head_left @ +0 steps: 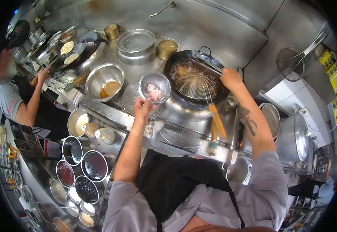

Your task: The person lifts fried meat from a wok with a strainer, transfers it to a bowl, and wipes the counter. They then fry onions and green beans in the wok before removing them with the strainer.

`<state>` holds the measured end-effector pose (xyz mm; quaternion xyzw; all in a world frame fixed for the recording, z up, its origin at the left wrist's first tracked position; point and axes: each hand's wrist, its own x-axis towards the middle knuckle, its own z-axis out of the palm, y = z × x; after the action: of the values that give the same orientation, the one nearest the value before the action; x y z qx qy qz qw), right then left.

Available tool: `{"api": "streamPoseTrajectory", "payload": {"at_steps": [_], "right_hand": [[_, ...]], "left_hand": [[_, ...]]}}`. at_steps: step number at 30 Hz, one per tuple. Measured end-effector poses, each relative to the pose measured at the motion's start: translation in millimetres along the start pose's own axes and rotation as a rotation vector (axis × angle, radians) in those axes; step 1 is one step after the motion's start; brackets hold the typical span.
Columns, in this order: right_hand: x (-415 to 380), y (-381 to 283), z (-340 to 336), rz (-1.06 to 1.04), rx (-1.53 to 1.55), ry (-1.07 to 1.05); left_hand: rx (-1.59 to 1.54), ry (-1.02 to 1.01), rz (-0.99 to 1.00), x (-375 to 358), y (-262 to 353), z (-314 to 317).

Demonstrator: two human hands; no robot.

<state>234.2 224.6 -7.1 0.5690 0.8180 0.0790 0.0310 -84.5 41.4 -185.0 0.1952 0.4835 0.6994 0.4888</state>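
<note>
My left hand (143, 108) grips the near rim of a small metal bowl (142, 82), tilted to the right beside the wok. A few pieces of raw pink meat (154, 92) lie in it. My right hand (231, 79) is closed at the far right of the wok (176, 58), on a long metal utensil that looks like tongs (209, 66), reaching over the oil. The wok holds bubbling brown oil with browned bits. A wire strainer (193, 86) rests in it, its wooden handle (217, 120) leaning over the near rim, held by neither hand.
Left of the small bowl stands a larger metal bowl (116, 73) with brown liquid. Squeeze bottles (105, 135) and several sauce containers (94, 165) stand at lower left. A co-worker (25, 96) handles another wok (79, 52). At right are a hanging strainer (290, 64) and a large pot (292, 135).
</note>
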Motion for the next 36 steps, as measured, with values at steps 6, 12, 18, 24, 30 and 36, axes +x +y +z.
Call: {"api": "streamPoseTrajectory", "payload": {"at_steps": [6,12,18,24,30,36], "right_hand": [[-94.4,-29.2,-117.1,-0.233,0.128,0.189],[-146.2,-54.2,-154.7,-0.389,0.204,0.065],[-146.8,-54.9,-139.2,-0.449,0.182,0.111],[-149.7,-41.6,-132.9,-0.357,0.102,0.264],[-157.4,-36.2,-141.8,-0.353,0.006,0.198],[-153.3,-38.7,-134.3,-0.325,-0.106,0.129]], "left_hand": [[-0.027,-0.080,0.157,11.6,-1.3,-3.4],[0.098,-0.116,0.329,15.7,6.5,15.8],[0.185,-0.183,0.517,6.7,10.1,38.7],[0.148,-0.153,0.270,14.4,9.5,46.1],[0.112,-0.144,0.221,19.2,5.7,49.3],[0.142,-0.269,0.339,19.8,10.1,50.3]]}}
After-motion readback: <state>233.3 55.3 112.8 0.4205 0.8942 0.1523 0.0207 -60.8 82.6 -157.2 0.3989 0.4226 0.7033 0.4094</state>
